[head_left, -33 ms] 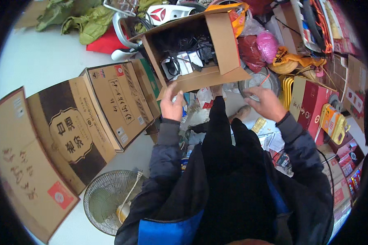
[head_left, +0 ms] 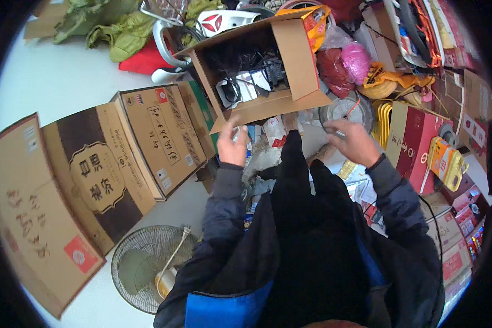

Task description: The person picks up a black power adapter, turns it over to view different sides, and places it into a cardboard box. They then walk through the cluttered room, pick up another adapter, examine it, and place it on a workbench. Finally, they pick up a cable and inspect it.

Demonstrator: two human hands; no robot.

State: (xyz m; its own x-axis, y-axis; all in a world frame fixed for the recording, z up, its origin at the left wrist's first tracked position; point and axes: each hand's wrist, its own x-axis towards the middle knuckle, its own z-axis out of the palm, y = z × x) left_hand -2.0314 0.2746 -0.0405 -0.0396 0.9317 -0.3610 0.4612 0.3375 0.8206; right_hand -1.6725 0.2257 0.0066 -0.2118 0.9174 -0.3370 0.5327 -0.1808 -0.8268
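Note:
My left hand (head_left: 233,146) is just below the near flap of an open cardboard box (head_left: 268,111). Its fingers are loosely bent and apart, and I make out nothing held in them. Inside the box lie dark cables and adapters (head_left: 273,71), with a white sheet or card (head_left: 250,87) among them. To the right my right hand (head_left: 356,143) hovers palm-in near a grey wheel (head_left: 361,112), thumb and fingers apart with a gap between them. Neither hand appears to touch the box.
Flattened cartons (head_left: 95,175) lean along the left, above a wire fan (head_left: 147,268). Plastic bags (head_left: 357,63) and a white bicycle-like part (head_left: 227,22) crowd the far side. On the right stand a red box (head_left: 413,145) and a yellow jug (head_left: 447,164). Scattered papers (head_left: 361,191) lie near my legs.
My left hand has shifted slightly down and its fingers are a little more bent. The right hand's fingers have curled in slightly. The box and its contents look the same.

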